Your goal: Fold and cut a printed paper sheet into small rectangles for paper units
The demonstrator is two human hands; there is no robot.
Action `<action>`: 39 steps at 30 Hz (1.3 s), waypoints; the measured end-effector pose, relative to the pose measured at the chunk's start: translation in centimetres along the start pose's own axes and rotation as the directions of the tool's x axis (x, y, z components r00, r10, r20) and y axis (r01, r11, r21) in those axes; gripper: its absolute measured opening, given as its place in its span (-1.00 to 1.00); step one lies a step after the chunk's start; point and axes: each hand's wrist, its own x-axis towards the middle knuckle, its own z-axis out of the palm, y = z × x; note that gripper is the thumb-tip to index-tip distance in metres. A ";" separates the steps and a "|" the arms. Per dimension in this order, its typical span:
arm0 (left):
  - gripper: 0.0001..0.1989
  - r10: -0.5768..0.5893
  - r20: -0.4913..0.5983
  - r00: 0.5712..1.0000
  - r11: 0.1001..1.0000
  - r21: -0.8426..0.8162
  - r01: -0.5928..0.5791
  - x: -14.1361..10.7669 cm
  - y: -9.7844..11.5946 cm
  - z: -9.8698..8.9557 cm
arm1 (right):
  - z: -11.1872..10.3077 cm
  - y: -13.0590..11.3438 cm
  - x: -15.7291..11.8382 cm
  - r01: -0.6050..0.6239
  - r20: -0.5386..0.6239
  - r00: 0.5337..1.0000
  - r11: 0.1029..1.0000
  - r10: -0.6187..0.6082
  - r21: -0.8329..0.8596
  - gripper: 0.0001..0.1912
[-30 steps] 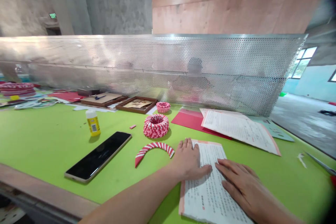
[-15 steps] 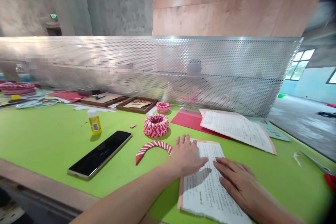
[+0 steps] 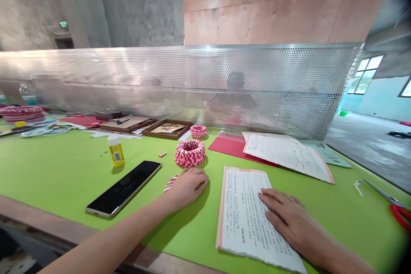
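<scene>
My left hand point(image 3: 188, 186) covers most of a curved red-and-white striped folded-paper piece point(image 3: 170, 183), its fingers curled together over the right end. Only the piece's left part and a bit by the fingertips show. Just behind stands a ring of folded red-and-white paper point(image 3: 190, 153). A printed sheet point(image 3: 245, 209) with a torn lower edge lies flat in front of me. My right hand point(image 3: 287, 218) rests on that sheet's right side, fingers stretched out and holding nothing.
A phone point(image 3: 125, 188) and a yellow glue stick point(image 3: 116, 151) are on the left. Scissors point(image 3: 391, 205) with red handles lie far right. More printed sheets point(image 3: 289, 154), red paper point(image 3: 231, 149), a smaller paper ring point(image 3: 198, 131) and a wooden frame point(image 3: 167, 129) sit before the perforated metal screen point(image 3: 272, 107).
My left hand has left the printed sheet and moved left onto the curved striped paper piece, its fingers closing there. My right hand stays on the sheet.
</scene>
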 end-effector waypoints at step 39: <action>-0.63 0.097 0.003 0.995 0.992 -0.077 -0.096 2.9 10.1 3.1 | -2.4 1.7 3.6 -0.526 0.286 0.800 0.386 0.528 0.758 -0.28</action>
